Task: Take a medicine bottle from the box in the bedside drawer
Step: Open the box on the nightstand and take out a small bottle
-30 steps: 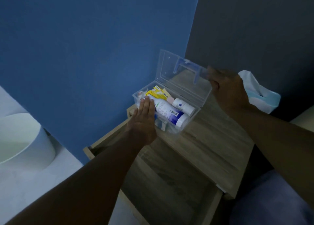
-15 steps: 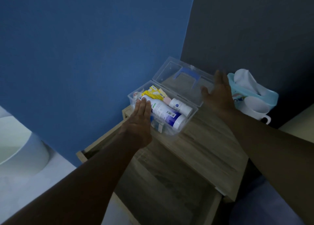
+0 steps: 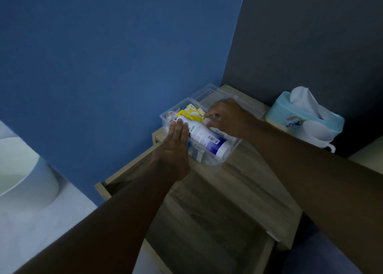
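Left hand [image 3: 176, 147] lies flat against the box [image 3: 215, 159]; right hand [image 3: 226, 118] pinches inside it; bottle [image 3: 204, 138] label unreadable.

near the frame's centre a clear box [image 3: 209, 159] sits on a wooden nightstand [image 3: 259, 190], lid [image 3: 244, 106] folded back toward the upper right. the left hand [image 3: 176, 149] lies flat against the box's near left side, fingers touching a white bottle [image 3: 205, 139], while the right hand [image 3: 226, 116] reaches in, fingers curled over a smaller bottle beside yellow packets [image 3: 190, 113]. a tissue box [image 3: 290, 118] and cup [image 3: 317, 135] stand at right, and the drawer [image 3: 207, 232] is open below.
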`<state>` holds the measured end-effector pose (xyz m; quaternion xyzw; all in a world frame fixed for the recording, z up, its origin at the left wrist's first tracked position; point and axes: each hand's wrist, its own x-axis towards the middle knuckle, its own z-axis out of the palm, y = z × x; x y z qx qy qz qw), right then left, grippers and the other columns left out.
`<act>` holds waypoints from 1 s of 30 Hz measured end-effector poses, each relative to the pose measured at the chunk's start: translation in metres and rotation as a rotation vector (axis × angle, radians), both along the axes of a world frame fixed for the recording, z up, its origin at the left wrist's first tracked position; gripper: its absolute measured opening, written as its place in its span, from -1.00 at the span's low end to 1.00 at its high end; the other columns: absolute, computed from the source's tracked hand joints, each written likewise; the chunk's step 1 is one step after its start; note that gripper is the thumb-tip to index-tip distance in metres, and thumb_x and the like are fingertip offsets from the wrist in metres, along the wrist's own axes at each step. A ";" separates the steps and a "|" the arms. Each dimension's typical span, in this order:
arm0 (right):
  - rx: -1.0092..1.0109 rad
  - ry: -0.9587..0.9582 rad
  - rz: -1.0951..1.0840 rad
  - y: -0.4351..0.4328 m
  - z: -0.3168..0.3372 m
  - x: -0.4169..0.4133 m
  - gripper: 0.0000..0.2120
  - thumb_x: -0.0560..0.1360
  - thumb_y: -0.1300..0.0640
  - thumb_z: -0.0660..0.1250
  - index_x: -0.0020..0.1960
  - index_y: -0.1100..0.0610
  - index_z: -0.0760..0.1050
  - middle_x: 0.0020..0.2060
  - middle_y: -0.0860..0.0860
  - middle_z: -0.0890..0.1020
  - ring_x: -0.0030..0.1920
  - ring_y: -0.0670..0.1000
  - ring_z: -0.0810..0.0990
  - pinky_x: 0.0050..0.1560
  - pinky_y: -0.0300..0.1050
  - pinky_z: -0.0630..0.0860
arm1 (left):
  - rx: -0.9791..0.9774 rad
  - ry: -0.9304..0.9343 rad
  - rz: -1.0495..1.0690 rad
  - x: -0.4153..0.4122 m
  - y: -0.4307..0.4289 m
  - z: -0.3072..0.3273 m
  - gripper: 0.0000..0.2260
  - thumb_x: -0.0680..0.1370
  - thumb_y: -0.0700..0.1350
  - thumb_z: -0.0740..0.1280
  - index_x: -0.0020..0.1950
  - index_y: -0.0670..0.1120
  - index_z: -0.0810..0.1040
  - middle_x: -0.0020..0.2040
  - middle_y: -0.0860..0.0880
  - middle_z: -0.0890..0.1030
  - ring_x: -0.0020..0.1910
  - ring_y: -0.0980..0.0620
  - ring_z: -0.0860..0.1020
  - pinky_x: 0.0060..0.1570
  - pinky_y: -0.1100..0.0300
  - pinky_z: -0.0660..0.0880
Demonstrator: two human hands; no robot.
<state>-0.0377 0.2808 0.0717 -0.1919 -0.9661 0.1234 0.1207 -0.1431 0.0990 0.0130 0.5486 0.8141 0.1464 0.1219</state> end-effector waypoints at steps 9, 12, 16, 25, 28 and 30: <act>0.027 -0.092 -0.102 -0.001 -0.010 -0.007 -0.70 0.52 0.02 0.39 0.22 0.06 0.64 0.18 0.01 0.67 0.18 0.06 0.61 0.17 -0.02 0.55 | 0.007 0.047 -0.008 0.002 -0.002 0.000 -0.07 0.46 -0.21 0.38 0.58 -0.15 -0.25 0.60 -0.11 -0.27 0.56 -0.11 -0.28 0.50 0.05 -0.07; -0.006 -0.103 -0.108 -0.001 -0.012 -0.010 -0.70 0.52 0.02 0.39 0.22 0.06 0.64 0.17 0.01 0.67 0.15 0.04 0.62 0.16 0.02 0.57 | 0.009 0.047 -0.010 0.002 -0.003 -0.001 -0.07 0.46 -0.20 0.39 0.58 -0.16 -0.24 0.60 -0.11 -0.26 0.56 -0.10 -0.27 0.50 0.05 -0.06; -0.099 0.047 -0.153 -0.004 -0.015 -0.005 -0.73 0.45 0.06 0.48 0.13 0.10 0.68 0.04 0.01 0.71 -0.04 -0.05 0.63 0.08 -0.07 0.59 | 0.012 0.033 -0.021 0.001 -0.003 -0.002 -0.08 0.47 -0.20 0.40 0.58 -0.15 -0.22 0.60 -0.11 -0.24 0.56 -0.11 -0.27 0.49 0.05 -0.09; -0.151 0.263 -0.101 -0.031 0.018 0.042 -0.64 0.33 0.25 0.56 0.12 0.24 0.68 0.01 0.10 0.70 -0.09 -0.01 0.69 0.08 -0.03 0.63 | 0.047 -0.097 0.009 -0.001 -0.003 0.017 -0.22 0.51 -0.23 0.32 0.60 -0.10 -0.06 0.62 -0.08 -0.06 0.59 -0.11 -0.08 0.54 -0.03 0.04; -0.171 0.318 -0.083 -0.045 0.030 0.067 -0.72 0.35 0.29 0.54 0.06 0.26 0.69 -0.02 0.03 0.69 -0.10 -0.14 0.66 0.03 -0.06 0.63 | 0.311 -0.332 0.088 0.019 -0.004 0.029 -0.44 0.55 -0.29 0.25 0.55 -0.07 0.24 0.47 -0.09 0.34 0.38 -0.06 0.41 0.32 0.39 0.31; -0.182 0.342 -0.104 -0.056 0.039 0.082 -0.76 0.39 0.23 0.51 0.05 0.25 0.70 -0.04 0.08 0.71 -0.09 -0.05 0.69 0.02 -0.01 0.64 | 0.456 -0.666 0.206 0.040 -0.004 0.040 -0.59 0.58 -0.28 0.23 0.41 0.00 0.47 0.21 0.00 0.55 0.00 0.17 0.58 -0.05 0.58 0.43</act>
